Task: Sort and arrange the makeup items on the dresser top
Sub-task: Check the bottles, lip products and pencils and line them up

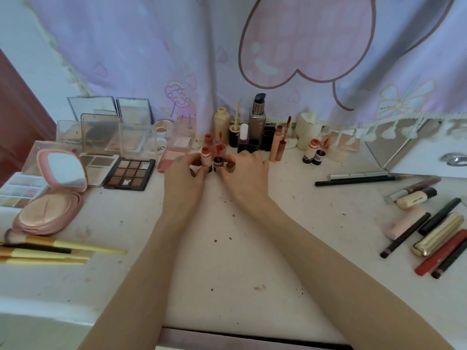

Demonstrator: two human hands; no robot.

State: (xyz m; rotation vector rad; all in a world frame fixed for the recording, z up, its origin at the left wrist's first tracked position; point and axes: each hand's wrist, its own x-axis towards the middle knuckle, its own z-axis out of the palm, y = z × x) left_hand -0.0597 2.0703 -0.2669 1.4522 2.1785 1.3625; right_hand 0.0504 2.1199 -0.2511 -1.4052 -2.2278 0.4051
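My left hand [184, 173] grips a small white lip tint tube with a red top [205, 159], upright on the white dresser top [227, 261]. Beside it my right hand [246, 170] pinches a small black lip tint cap with white lettering [218, 164], its red wand standing up. Two more red tint pieces [213, 142] stand just behind them. At the far right, a matching white tube and black cap [313, 154] stand together.
Open palettes [130, 174], a pink mirror compact [54, 195] and yellow brushes [50, 250] fill the left. Bottles and tubes [256, 122] line the back under a curtain. Pencils, lipsticks and a gold tube [438, 234] lie at right, near a mirror [404, 145].
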